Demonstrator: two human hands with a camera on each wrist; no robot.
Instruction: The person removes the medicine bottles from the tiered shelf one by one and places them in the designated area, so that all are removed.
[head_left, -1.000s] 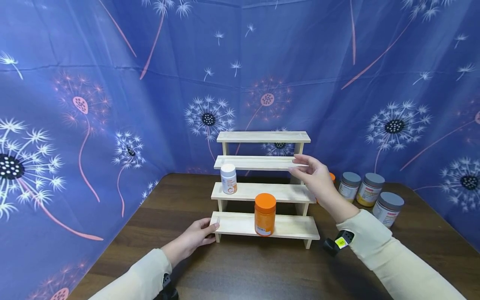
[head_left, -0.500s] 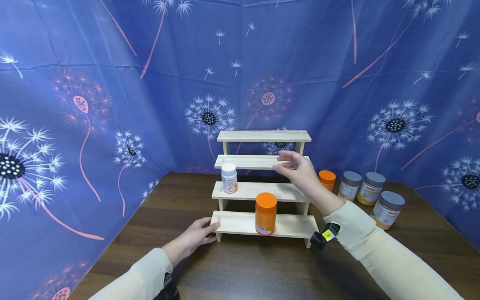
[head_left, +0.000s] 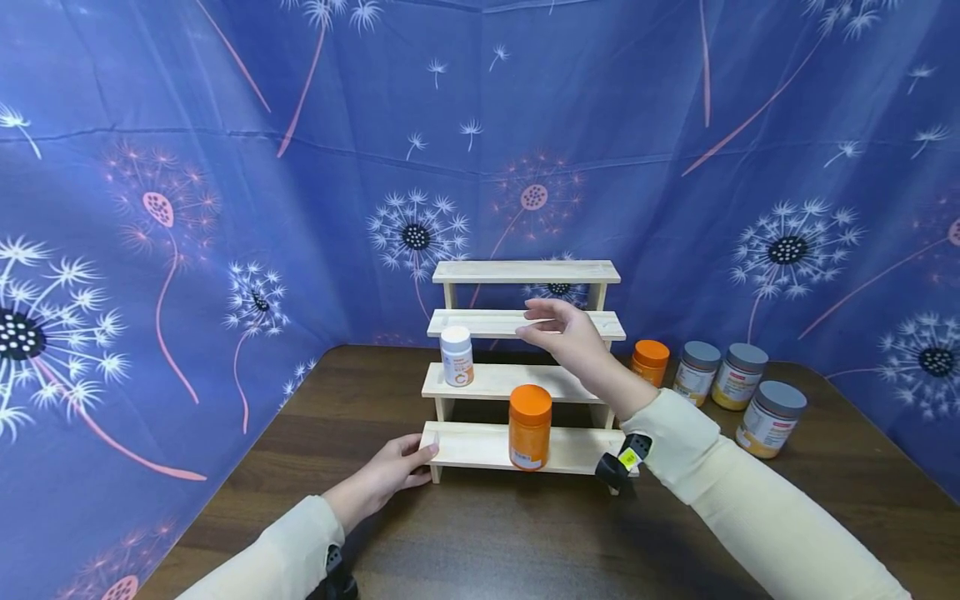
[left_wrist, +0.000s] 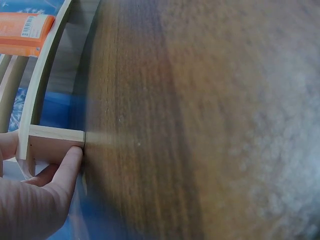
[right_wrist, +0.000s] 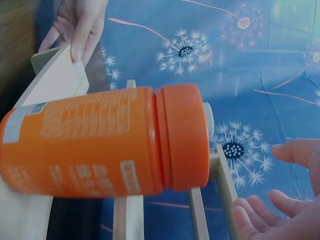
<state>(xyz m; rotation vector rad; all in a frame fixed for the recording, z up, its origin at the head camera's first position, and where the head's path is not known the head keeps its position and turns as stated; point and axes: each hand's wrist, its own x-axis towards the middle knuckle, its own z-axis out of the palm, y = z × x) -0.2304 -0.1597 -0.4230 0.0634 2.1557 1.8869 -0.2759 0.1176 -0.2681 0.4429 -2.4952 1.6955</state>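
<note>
A pale wooden stepped shelf [head_left: 468, 446] with several tiers stands on the dark table. My left hand [head_left: 386, 471] holds the left end of its lowest tier. In the left wrist view the thumb lies over the board and a finger touches the end support [left_wrist: 57, 142]. An orange bottle [head_left: 529, 433] with an orange lid stands upright on that tier. One tier up, at the left, is a white bottle [head_left: 457, 358]. My right hand [head_left: 564, 333] hovers in front of the upper tiers, thumb and fingers apart, nothing between them. The right wrist view shows it beside the orange bottle [right_wrist: 100, 145].
Right of the shelf, another orange-lidded bottle [head_left: 650, 360] stands beside three grey-lidded jars, the nearest of which [head_left: 771, 419] is set forward. A blue dandelion-print cloth [head_left: 637, 167] hangs behind the brown table [head_left: 465, 542].
My right hand has moved left along the upper tiers from the shelf's right end, uncovering the orange-lidded bottle at the right. The left hand keeps its place on the shelf.
</note>
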